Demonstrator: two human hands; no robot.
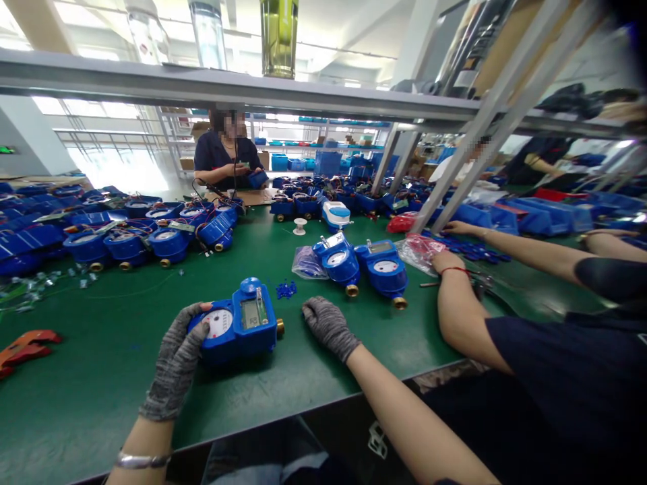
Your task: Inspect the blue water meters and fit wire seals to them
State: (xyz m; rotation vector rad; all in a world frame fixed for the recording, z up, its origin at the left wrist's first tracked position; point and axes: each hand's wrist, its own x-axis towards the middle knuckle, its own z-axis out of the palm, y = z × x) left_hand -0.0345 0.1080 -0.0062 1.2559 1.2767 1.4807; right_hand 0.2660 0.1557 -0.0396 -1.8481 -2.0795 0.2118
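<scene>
A blue water meter (241,323) with a round dial and a small LCD lies on the green table (101,364) in front of me. My left hand (178,357), in a grey knit glove, grips its left end. My right hand (331,325), also gloved, rests on the table just right of the meter's brass fitting, fingers curled, with nothing visible in them. A small pile of blue plastic bits (286,289) lies just beyond the meter.
Two more blue meters (364,266) and a plastic bag (306,263) sit further out. Several meters (126,242) crowd the left. Orange pliers (23,347) lie at far left. A co-worker's arm (465,316) rests at right; another person sits across the table.
</scene>
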